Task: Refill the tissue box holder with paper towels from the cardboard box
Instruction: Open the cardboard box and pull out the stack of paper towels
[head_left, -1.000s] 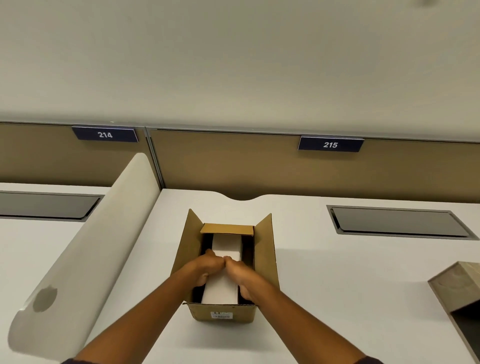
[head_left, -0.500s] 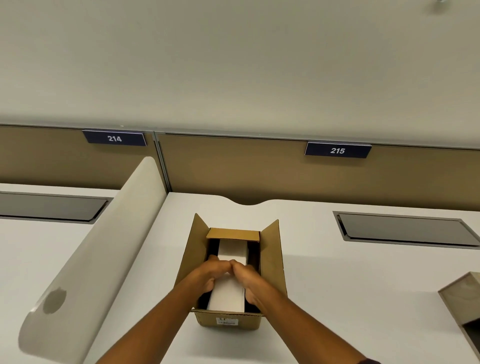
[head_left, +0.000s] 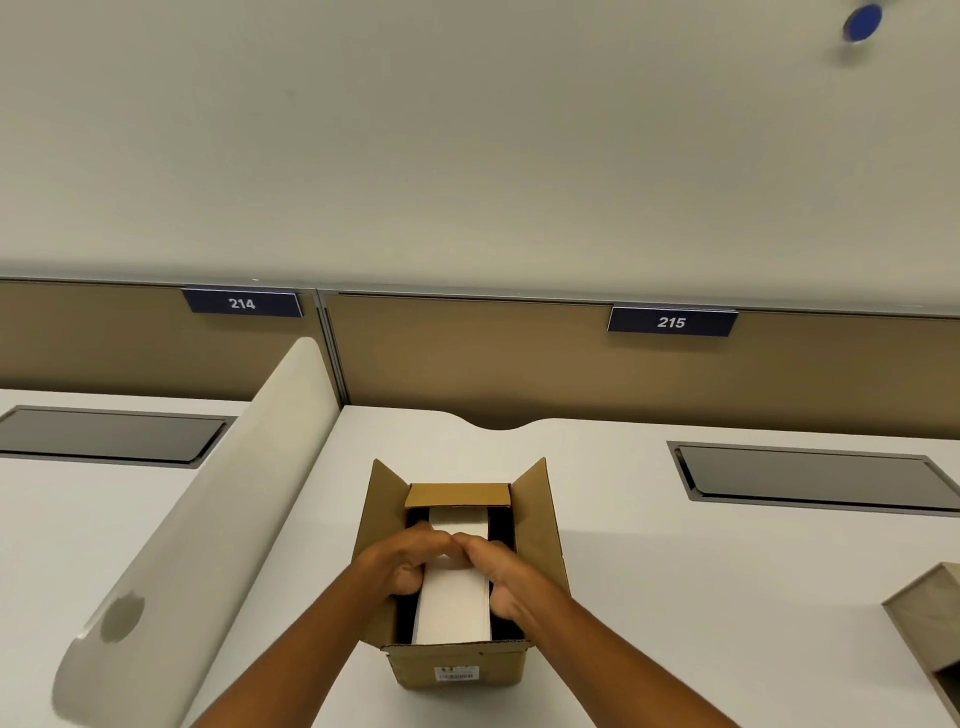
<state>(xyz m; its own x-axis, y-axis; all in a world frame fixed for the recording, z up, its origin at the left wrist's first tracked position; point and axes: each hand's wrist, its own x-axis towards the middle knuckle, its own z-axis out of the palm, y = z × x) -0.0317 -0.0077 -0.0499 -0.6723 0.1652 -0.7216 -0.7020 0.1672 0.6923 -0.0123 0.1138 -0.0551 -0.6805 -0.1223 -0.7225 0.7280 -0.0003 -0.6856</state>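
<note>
Head view: open cardboard box (head_left: 457, 665) on white desk (head_left: 649, 571), flaps up. Inside, white stack of paper towels (head_left: 454, 608), standing between dark gaps. Left hand (head_left: 402, 564) and right hand (head_left: 498, 571) clamped on stack from either side, fingertips meeting on top. Wooden tissue box holder (head_left: 930, 618) well apart, at right edge.
</note>
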